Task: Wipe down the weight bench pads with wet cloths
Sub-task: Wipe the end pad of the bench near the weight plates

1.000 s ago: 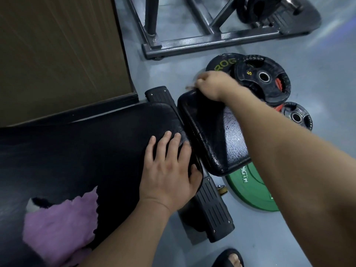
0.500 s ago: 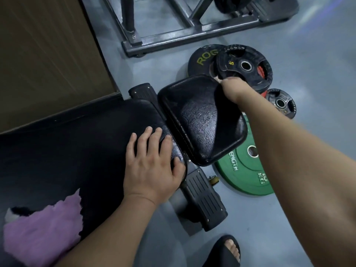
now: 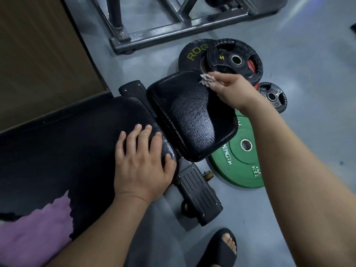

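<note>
The black weight bench has a long back pad (image 3: 67, 143) on the left and a smaller seat pad (image 3: 192, 120) to its right, with wet streaks shining on the seat. My right hand (image 3: 229, 89) holds a small pale cloth (image 3: 206, 80) against the seat pad's far right corner. My left hand (image 3: 140, 162) lies flat, fingers spread, on the near end of the back pad beside the gap. A purple cloth (image 3: 36, 232) lies on the back pad at the lower left.
Weight plates lie on the grey floor right of the seat: a green one (image 3: 242, 157), two black ones (image 3: 233, 58) and a small black one (image 3: 272, 96). A steel rack base (image 3: 173, 29) crosses the top. A wooden panel (image 3: 38, 54) stands at left. My sandalled foot (image 3: 221, 247) is below.
My right hand has wiped from the seat pad's far left corner across to its far right corner. The view shifted. My left hand stays pressed on the back pad.
</note>
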`<state>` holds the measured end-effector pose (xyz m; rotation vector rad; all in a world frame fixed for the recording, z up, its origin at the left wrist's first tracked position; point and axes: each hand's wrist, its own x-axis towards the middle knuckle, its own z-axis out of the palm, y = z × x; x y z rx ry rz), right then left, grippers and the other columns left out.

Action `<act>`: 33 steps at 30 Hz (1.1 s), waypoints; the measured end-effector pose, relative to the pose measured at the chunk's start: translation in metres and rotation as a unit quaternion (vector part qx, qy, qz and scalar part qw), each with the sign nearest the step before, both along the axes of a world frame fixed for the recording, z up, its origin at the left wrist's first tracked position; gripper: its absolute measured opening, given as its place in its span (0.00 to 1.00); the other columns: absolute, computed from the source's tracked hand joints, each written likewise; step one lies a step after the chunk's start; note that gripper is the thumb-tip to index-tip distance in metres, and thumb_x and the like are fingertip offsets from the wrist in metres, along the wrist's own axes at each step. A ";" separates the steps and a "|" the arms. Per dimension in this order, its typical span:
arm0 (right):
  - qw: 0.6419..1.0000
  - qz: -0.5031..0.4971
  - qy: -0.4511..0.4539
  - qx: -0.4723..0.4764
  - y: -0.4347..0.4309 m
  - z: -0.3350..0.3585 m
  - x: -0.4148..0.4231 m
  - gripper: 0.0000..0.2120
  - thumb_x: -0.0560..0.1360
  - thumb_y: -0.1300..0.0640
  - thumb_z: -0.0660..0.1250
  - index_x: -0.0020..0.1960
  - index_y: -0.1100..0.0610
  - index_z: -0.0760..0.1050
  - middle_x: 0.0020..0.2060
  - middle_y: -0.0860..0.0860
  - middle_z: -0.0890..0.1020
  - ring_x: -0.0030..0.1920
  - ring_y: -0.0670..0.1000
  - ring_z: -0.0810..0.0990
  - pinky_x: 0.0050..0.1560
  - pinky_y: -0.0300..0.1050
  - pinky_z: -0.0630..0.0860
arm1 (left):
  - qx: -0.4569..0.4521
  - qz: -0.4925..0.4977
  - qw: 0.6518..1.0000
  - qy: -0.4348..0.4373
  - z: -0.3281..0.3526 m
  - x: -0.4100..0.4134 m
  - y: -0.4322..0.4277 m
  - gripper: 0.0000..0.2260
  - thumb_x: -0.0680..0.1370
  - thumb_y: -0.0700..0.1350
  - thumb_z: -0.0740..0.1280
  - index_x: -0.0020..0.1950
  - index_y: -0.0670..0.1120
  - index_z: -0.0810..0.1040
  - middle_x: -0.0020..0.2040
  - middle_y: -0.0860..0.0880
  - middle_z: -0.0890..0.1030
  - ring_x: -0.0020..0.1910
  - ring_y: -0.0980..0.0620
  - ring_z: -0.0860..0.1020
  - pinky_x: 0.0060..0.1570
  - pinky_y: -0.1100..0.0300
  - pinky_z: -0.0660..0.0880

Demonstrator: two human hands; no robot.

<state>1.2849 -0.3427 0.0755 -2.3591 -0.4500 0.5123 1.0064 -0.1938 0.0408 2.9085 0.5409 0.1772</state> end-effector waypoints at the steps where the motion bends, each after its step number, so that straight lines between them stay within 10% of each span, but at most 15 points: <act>1: 1.000 -0.002 -0.010 -0.022 -0.006 -0.001 -0.003 0.15 0.81 0.52 0.68 0.67 0.45 0.80 0.28 0.35 0.77 0.26 0.37 0.73 0.35 0.32 0.70 | 0.000 -0.001 1.000 -0.002 0.000 0.000 0.000 0.24 0.77 0.55 0.60 0.68 0.44 0.76 0.72 0.41 0.73 0.75 0.40 0.66 0.77 0.38 0.56; 3: 1.000 -0.002 0.001 -0.022 -0.008 -0.003 -0.006 0.15 0.82 0.49 0.67 0.68 0.45 0.80 0.27 0.35 0.77 0.29 0.38 0.73 0.36 0.35 0.71 | 0.001 0.000 1.000 -0.002 -0.001 -0.001 0.001 0.24 0.77 0.55 0.60 0.68 0.43 0.76 0.72 0.40 0.73 0.75 0.39 0.66 0.77 0.38 0.56; 8: 1.000 -0.001 -0.023 0.022 0.027 -0.008 0.007 0.19 0.82 0.48 0.65 0.72 0.47 0.76 0.66 0.43 0.80 0.68 0.43 0.75 0.75 0.46 0.67 | 0.002 0.003 1.000 0.000 -0.001 -0.001 0.001 0.24 0.77 0.55 0.59 0.68 0.44 0.76 0.72 0.41 0.73 0.76 0.39 0.66 0.76 0.38 0.57; 11: 0.999 -0.034 -0.002 0.025 0.008 -0.010 0.006 0.15 0.82 0.48 0.65 0.68 0.46 0.80 0.52 0.41 0.84 0.51 0.40 0.80 0.59 0.40 0.77 | 0.004 -0.001 1.000 -0.003 0.000 0.000 0.000 0.24 0.77 0.55 0.60 0.68 0.43 0.76 0.72 0.40 0.73 0.75 0.39 0.66 0.76 0.37 0.57; 14: 0.995 -0.087 0.048 -0.002 -0.022 -0.014 -0.005 0.11 0.81 0.52 0.64 0.44 0.52 0.82 0.27 0.46 0.72 0.26 0.47 0.66 0.29 0.39 0.65 | 0.004 0.000 1.000 -0.003 -0.001 0.000 0.000 0.24 0.77 0.56 0.59 0.68 0.44 0.76 0.72 0.40 0.73 0.76 0.39 0.66 0.76 0.37 0.56; 17: 0.995 -0.088 0.041 0.000 -0.008 -0.009 0.000 0.13 0.80 0.53 0.64 0.39 0.56 0.77 0.28 0.47 0.72 0.26 0.46 0.68 0.30 0.41 0.66 | 0.006 -0.001 1.000 -0.006 -0.002 -0.001 0.000 0.24 0.77 0.55 0.59 0.68 0.43 0.76 0.72 0.40 0.73 0.75 0.39 0.66 0.76 0.37 0.57; 22: 0.994 -0.066 0.062 0.053 0.027 -0.008 0.009 0.16 0.78 0.44 0.63 0.63 0.41 0.81 0.52 0.42 0.86 0.53 0.45 0.82 0.60 0.47 0.78 | 0.014 0.001 1.000 -0.008 -0.002 -0.001 0.001 0.24 0.77 0.55 0.59 0.68 0.43 0.76 0.72 0.40 0.73 0.75 0.39 0.66 0.76 0.37 0.57; 27: 0.983 -0.129 0.124 0.031 -0.032 -0.006 -0.028 0.14 0.80 0.57 0.63 0.35 0.54 0.73 0.27 0.51 0.69 0.27 0.49 0.66 0.30 0.45 0.61 | 0.017 0.000 1.000 -0.014 -0.002 -0.001 0.002 0.24 0.77 0.55 0.60 0.68 0.42 0.76 0.72 0.40 0.73 0.75 0.38 0.66 0.75 0.37 0.58; 33: 0.972 -0.146 0.127 0.132 -0.008 -0.002 -0.022 0.11 0.82 0.62 0.62 0.53 0.51 0.82 0.33 0.41 0.82 0.30 0.37 0.79 0.32 0.32 0.73 | 0.013 0.002 1.000 -0.019 -0.002 0.000 -0.001 0.24 0.77 0.55 0.60 0.68 0.42 0.75 0.72 0.40 0.73 0.74 0.38 0.66 0.75 0.37 0.58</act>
